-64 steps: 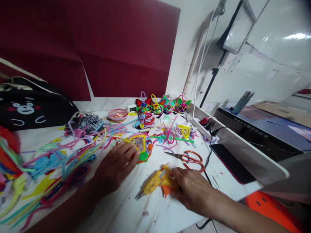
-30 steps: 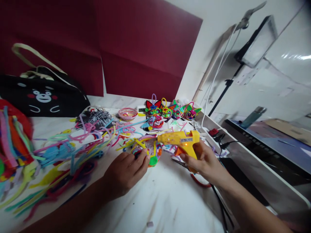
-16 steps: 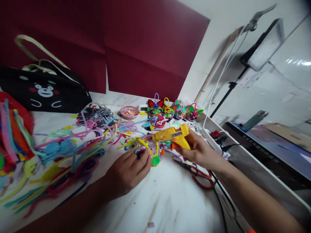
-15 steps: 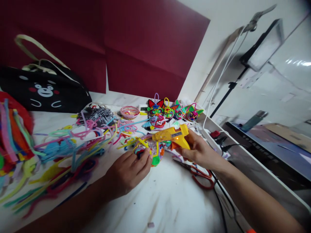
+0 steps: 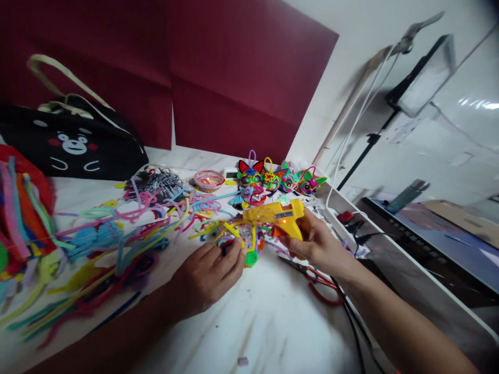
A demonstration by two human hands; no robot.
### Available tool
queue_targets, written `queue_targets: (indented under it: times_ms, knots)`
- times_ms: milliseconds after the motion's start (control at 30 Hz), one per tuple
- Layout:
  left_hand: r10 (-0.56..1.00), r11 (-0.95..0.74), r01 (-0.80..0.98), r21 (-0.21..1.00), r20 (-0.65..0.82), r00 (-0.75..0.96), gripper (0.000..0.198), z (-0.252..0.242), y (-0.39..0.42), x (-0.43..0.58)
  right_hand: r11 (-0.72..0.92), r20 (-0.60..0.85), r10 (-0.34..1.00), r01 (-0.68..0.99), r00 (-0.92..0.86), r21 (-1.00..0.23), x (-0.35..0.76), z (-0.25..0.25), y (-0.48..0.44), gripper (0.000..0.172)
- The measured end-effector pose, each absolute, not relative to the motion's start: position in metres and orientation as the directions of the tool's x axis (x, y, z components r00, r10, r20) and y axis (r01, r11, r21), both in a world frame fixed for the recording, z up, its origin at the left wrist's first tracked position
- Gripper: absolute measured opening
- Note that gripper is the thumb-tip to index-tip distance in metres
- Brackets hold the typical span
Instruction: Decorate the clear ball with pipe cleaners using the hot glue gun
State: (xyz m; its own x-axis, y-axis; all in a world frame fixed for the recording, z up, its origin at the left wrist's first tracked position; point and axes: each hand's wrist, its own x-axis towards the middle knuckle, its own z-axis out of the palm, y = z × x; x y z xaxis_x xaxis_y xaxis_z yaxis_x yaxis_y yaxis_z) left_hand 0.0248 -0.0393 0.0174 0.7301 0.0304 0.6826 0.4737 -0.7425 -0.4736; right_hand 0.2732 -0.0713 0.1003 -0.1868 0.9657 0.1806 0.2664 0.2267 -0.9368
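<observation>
A: Where do we locate the craft piece [image 5: 250, 242]?

B: We find it on the white surface [image 5: 268, 317], between our two hands. We take it as the reference for all positions below.

A: How do we describe the left hand [image 5: 212, 272]?

B: We have it at the near left of the craft piece, thumb and fingers pinched together on a yellow strip [image 5: 231, 229] lying across the top.

A: And the right hand [image 5: 317, 241]?

B: We have it to the right of the craft piece, fingers clamped around the handle of the yellow glue gun [image 5: 268, 213]. The nozzle points left, over the far part of the craft piece; we cannot tell whether it touches. An orange indicator on the gun is lit.

A: Which items do we record nearby?

B: We record red-handled scissors [image 5: 313, 275] at the near right, four eared figures [image 5: 289, 181] in a row beyond, a pink bowl [image 5: 205, 185] beyond and leftward, and loose pipe cleaners [image 5: 95, 236] well to the left.
</observation>
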Motion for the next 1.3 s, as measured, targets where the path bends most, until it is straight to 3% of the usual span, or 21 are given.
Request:
queue_targets:
  times_ms: [300,500,700,1067,1300]
  knots:
    - [0.035,-0.764,0.473,-0.438,0.704,0.709,0.024,0.016,-0.039,0.025,0.186,0.146,0.978,0.302,-0.150,-0.935,0.283,0.096,-0.081,0.030]
    - [-0.020,-0.738,0.467,-0.488,0.707,0.707,0.026,0.013,-0.034,0.026,0.162,0.136,0.986,0.334,-0.100,-0.928,0.290,0.087,-0.095,0.031]
    - [-0.028,-0.752,0.452,-0.480,0.709,0.705,0.025,0.009,-0.030,0.025,0.107,0.077,0.990,0.287,-0.115,-0.952,0.289,0.083,-0.105,0.032]
    - [0.013,-0.752,0.479,-0.453,0.716,0.698,0.023,0.011,-0.034,0.026,0.134,0.093,0.983,0.275,-0.157,-0.952,0.282,0.089,-0.091,0.035]
    - [-0.010,-0.716,0.480,-0.507,0.695,0.719,0.023,0.015,-0.037,0.026,0.095,0.061,0.986,0.225,-0.153,-0.970,0.276,0.099,-0.079,0.037]
